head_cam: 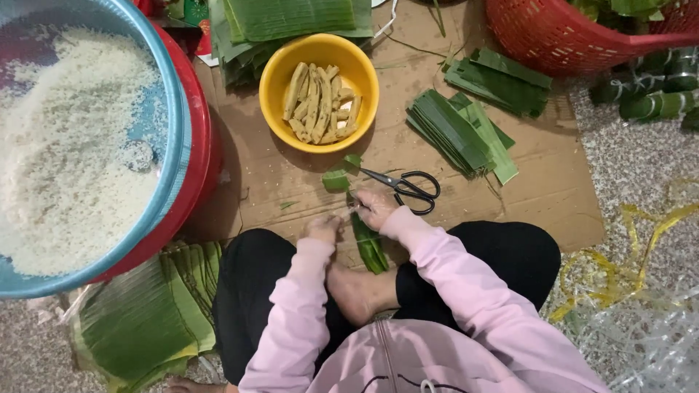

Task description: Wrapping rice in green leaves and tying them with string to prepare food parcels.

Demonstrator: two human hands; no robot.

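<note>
I sit cross-legged on a sheet of cardboard [539, 189]. My right hand [375, 207] grips the top of a long green leaf-wrapped roll [369, 247] that lies on the cardboard in front of my foot. My left hand [322, 228] is curled beside the roll, just to its left, and seems to pinch a thin string near its top; I cannot tell if it truly holds one. Black-handled scissors [408, 187] lie closed just beyond my right hand. Small green leaf scraps [336, 180] lie by the scissor tips.
A yellow bowl [364, 69] of pale strips stands ahead. A blue basin [173, 124] of white rice sits inside a red tub at left. Cut leaf stacks [455, 135] lie right of the bowl, folded leaves [145, 320] at lower left, a red basket [553, 36] at top right, yellow string [641, 255] at right.
</note>
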